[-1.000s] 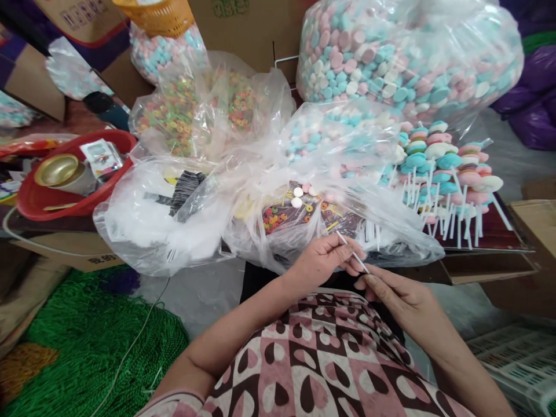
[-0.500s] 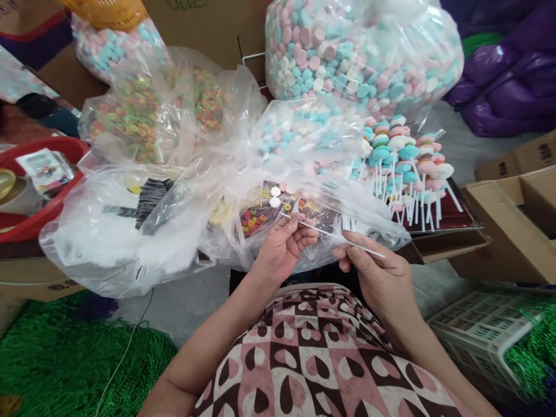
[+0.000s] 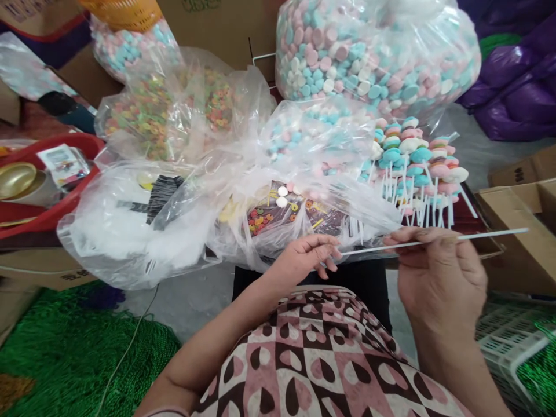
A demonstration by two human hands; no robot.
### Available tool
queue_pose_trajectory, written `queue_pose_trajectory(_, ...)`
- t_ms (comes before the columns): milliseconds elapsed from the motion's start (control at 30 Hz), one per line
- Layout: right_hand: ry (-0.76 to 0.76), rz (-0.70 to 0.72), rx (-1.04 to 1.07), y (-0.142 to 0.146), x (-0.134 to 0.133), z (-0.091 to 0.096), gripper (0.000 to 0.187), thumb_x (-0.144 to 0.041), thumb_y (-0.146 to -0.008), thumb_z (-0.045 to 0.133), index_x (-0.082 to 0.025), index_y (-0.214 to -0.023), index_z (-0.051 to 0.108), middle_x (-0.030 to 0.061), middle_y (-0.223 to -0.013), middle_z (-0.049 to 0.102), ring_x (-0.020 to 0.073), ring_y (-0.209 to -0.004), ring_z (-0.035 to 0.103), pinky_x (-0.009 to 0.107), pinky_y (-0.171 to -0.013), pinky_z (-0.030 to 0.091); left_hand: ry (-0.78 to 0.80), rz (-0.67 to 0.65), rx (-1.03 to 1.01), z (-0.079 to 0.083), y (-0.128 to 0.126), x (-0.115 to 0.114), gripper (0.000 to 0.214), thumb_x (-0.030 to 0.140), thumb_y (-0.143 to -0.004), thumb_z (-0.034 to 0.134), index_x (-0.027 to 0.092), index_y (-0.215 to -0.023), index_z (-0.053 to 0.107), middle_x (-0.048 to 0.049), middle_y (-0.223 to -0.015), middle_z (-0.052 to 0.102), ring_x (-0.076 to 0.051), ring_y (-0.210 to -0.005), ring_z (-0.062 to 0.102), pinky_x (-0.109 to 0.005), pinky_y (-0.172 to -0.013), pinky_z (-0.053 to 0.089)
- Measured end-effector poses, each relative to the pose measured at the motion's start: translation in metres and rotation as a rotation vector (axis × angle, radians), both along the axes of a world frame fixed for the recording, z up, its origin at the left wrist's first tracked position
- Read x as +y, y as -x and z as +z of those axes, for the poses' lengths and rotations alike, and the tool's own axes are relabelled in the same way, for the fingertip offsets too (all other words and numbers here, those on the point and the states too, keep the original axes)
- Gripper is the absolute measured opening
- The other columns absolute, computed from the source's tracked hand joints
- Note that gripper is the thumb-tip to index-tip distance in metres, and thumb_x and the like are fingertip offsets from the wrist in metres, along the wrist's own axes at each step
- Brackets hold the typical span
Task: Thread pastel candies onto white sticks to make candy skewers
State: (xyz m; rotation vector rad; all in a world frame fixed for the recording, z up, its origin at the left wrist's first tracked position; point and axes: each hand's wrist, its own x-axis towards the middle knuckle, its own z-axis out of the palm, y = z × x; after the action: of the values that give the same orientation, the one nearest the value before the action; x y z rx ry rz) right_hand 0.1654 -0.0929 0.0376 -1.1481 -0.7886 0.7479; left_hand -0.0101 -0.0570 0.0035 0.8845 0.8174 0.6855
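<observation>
My right hand (image 3: 438, 272) pinches a long white stick (image 3: 490, 234) near its middle, holding it almost level in front of the bags. The stick's left tip lies just past my left hand (image 3: 306, 255), whose fingers are loosely curled and hold nothing I can see. Both hands hover above my patterned lap (image 3: 321, 359). Just beyond them lies an open clear bag (image 3: 278, 214) with small coloured ring candies and two white discs. To the right stands a bunch of finished candy skewers (image 3: 417, 168) in pink, blue and white.
A large sack of pastel disc candies (image 3: 373, 52) stands at the back, and a bag of coloured rings (image 3: 169, 116) at back left. A red basin (image 3: 47, 191) is on the left, cardboard boxes (image 3: 521, 231) and a white crate (image 3: 508, 336) on the right, green netting (image 3: 65, 359) below left.
My right hand has drawn the stick to the right and raised it. The stick has slid out of my left hand's fingers, which have loosened.
</observation>
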Motion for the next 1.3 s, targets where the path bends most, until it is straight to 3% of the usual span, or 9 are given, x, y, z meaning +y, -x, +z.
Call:
queue_pose_trajectory(67,0.003,0.013,-0.100,-0.002,0.000,0.003,0.013,-0.031,-0.090,0.060,-0.023,-0.082,0.067,0.0000,-0.067,0.061,0.0176,-0.062,0.059,0.034,-0.065,0.049,-0.287,0.081,0.278,0.002,0.008,0.015,0.026,0.036,-0.088,0.057,0.017,-0.102,0.069,-0.0048,-0.085,0.069,-0.013,-0.071,0.062,-0.025,-0.064,0.048)
queue_pose_trajectory(167,0.203,0.183,-0.324,-0.001,0.004,-0.001,0.024,-0.036,-0.091,0.058,-0.024,-0.107,0.070,-0.0022,-0.059,0.057,0.0145,-0.050,0.049,0.029,-0.051,0.042,-0.770,0.151,0.676,0.003,0.014,0.042,0.023,0.026,-0.092,0.051,0.018,-0.098,0.072,-0.0063,-0.093,0.070,-0.018,-0.089,0.063,-0.031,-0.084,0.047)
queue_pose_trajectory(267,0.380,0.456,-0.575,0.004,0.018,-0.013,0.041,-0.039,-0.091,0.053,-0.020,-0.125,0.065,-0.0030,-0.054,0.058,0.0130,-0.043,0.046,0.027,-0.047,0.040,-1.085,0.038,0.925,-0.002,0.011,0.063,0.025,0.023,-0.093,0.048,0.017,-0.096,0.072,-0.0084,-0.101,0.069,-0.021,-0.099,0.061,-0.034,-0.093,0.044)
queue_pose_trajectory(367,0.399,0.560,-0.809,0.007,0.039,-0.025,0.041,-0.033,-0.090,0.049,-0.020,-0.125,0.066,-0.0032,-0.049,0.059,0.0154,-0.045,0.052,0.029,-0.054,0.045,-1.236,-0.082,1.129,-0.008,0.007,0.073,0.025,0.023,-0.093,0.048,0.014,-0.097,0.072,-0.0111,-0.103,0.068,-0.024,-0.100,0.060,-0.038,-0.094,0.043)
queue_pose_trajectory(500,0.377,0.320,-0.930,0.002,0.060,-0.028,0.040,-0.031,-0.089,0.047,-0.017,-0.121,0.068,-0.0015,-0.049,0.060,0.0186,-0.050,0.058,0.032,-0.061,0.048,-1.206,-0.124,1.357,-0.009,0.013,0.078,0.028,0.023,-0.093,0.046,0.013,-0.097,0.072,-0.0129,-0.095,0.068,-0.027,-0.095,0.060,-0.040,-0.086,0.044)
queue_pose_trajectory(633,0.393,0.092,-0.815,-0.003,0.067,-0.021,0.046,-0.033,-0.090,0.050,-0.014,-0.131,0.062,0.0001,-0.055,0.062,0.0184,-0.052,0.058,0.033,-0.060,0.048,-1.172,-0.090,1.306,-0.003,0.019,0.088,0.030,0.022,-0.095,0.043,0.016,-0.104,0.071,-0.0112,-0.098,0.069,-0.024,-0.097,0.060,-0.036,-0.086,0.043)
queue_pose_trajectory(800,0.391,0.142,-0.694,-0.005,0.067,-0.021,0.046,-0.037,-0.089,0.052,-0.017,-0.129,0.064,-0.0009,-0.053,0.059,0.0157,-0.045,0.049,0.030,-0.050,0.043,-1.209,-0.131,1.231,-0.001,-0.002,0.104,0.029,0.024,-0.094,0.045,0.015,-0.100,0.072,-0.0110,-0.096,0.068,-0.024,-0.098,0.059,-0.035,-0.085,0.042)
queue_pose_trajectory(1000,0.395,0.204,-0.656,-0.007,0.062,-0.028,0.045,-0.041,-0.089,0.052,-0.018,-0.125,0.067,-0.0036,-0.050,0.055,0.0118,-0.040,0.041,0.025,-0.045,0.037,-1.229,-0.122,1.282,-0.011,-0.037,0.117,0.034,0.028,-0.090,0.054,0.013,-0.119,0.064,-0.0169,-0.113,0.067,-0.030,-0.109,0.058,-0.042,-0.093,0.040)
queue_pose_trajectory(1300,0.427,0.318,-0.724,-0.007,0.051,-0.038,0.040,-0.038,-0.090,0.049,-0.018,-0.117,0.071,-0.0035,-0.050,0.055,0.0119,-0.040,0.042,0.025,-0.046,0.036,-1.206,-0.219,1.250,-0.020,-0.020,0.119,0.028,0.014,-0.088,0.049,0.013,-0.109,0.068,-0.0157,-0.115,0.067,-0.026,-0.110,0.060,-0.034,-0.092,0.043)
